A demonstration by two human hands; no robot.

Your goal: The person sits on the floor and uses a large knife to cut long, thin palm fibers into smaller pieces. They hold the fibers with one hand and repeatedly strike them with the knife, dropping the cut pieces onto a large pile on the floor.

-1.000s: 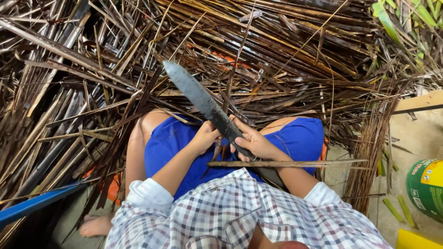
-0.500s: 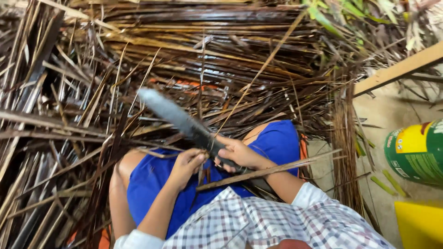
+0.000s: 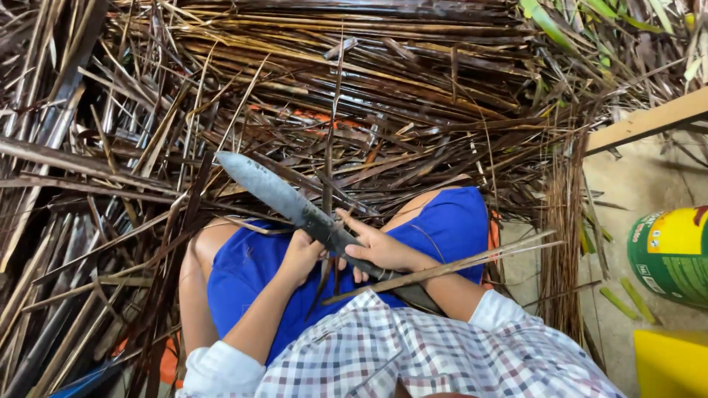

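I sit with blue shorts (image 3: 258, 273) over my knees and a checked shirt (image 3: 413, 354) below. My right hand (image 3: 380, 250) grips the handle of a long dark knife (image 3: 284, 200) whose blade points up and left. My left hand (image 3: 301, 256) is closed under the blade on a thin dark leaf strip (image 3: 328, 169) that stands up across the blade. A loose brown stick (image 3: 457, 267) lies across my right forearm.
A thick heap of dry brown palm leaves and stems (image 3: 354, 96) fills the ground ahead and to the left. A bundle of thin midribs (image 3: 564, 236) stands at the right. Beyond it are a wooden plank (image 3: 649, 121), a green and yellow can (image 3: 671, 254) and a yellow box (image 3: 675, 365).
The view has swung left and down, so the can sits lower right. The knife stays in my right hand; my left hand has closed on an upright strip against the blade.
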